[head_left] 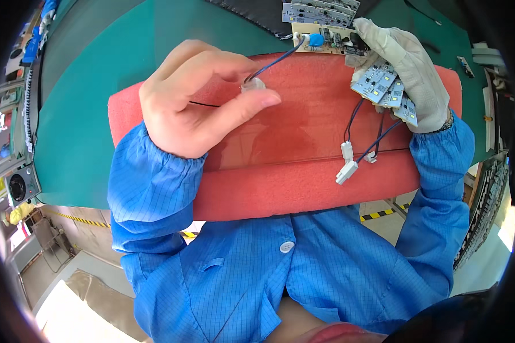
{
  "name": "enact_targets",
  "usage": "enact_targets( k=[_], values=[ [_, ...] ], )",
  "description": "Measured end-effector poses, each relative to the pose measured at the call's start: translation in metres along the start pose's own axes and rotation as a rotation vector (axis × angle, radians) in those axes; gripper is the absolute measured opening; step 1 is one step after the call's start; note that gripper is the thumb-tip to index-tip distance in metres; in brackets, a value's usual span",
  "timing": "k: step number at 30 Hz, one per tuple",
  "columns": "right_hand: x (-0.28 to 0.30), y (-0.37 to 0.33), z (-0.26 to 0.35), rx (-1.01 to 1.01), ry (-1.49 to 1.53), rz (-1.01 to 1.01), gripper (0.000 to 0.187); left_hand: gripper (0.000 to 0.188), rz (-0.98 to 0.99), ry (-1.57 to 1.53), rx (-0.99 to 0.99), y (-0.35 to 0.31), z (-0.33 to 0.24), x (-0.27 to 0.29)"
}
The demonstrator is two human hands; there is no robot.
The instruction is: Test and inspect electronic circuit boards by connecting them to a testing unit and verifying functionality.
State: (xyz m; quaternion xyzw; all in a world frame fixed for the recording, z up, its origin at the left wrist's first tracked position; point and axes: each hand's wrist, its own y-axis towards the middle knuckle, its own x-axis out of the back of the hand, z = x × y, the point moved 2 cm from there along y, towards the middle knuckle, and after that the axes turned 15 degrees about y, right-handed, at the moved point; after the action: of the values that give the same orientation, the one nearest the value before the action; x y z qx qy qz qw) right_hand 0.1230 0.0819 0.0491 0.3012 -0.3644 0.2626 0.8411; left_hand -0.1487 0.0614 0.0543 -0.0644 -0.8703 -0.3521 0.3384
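Note:
My bare left hand (183, 97) curls its thumb and fingers around a white plug connector (253, 85). Dark blue wires (277, 60) run from that plug up to a beige circuit board (296, 43), which carries a blue disc component and other parts. My right hand (420, 74), in a white glove, grips this board near its right end. In the same hand several small pale LED boards (377, 83) are fanned out below the palm. From them hang dark wires ending in white plugs (347, 171). The fingertips under the boards are partly hidden.
A red padded cushion (303, 186) lies under my hands on the green table (74, 143). More pale LED boards (317, 14) are stacked at the far edge, by a black mat (257, 14). A small part (465, 67) lies far right. A speaker-like box (23, 184) stands left.

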Motion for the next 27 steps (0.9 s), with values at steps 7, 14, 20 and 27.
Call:
enact_targets(
  k=[7,14,20,27],
  values=[
    [-0.011,-0.003,-0.007,-0.060,0.083,-0.017,0.067,0.024,0.144,0.167,-0.035,-0.007,0.013,-0.003],
    [-0.014,0.000,-0.003,0.099,0.077,-0.056,0.065,0.019,0.108,-0.105,0.110,-0.011,0.012,-0.005],
    [0.001,0.010,0.007,-0.443,1.182,-0.041,0.045,0.011,-0.213,-0.661,0.332,0.000,0.087,0.033],
    [-0.012,0.016,0.016,-0.355,1.328,-0.250,0.052,0.032,-0.415,-0.500,0.515,0.008,0.079,0.021]
  ],
)
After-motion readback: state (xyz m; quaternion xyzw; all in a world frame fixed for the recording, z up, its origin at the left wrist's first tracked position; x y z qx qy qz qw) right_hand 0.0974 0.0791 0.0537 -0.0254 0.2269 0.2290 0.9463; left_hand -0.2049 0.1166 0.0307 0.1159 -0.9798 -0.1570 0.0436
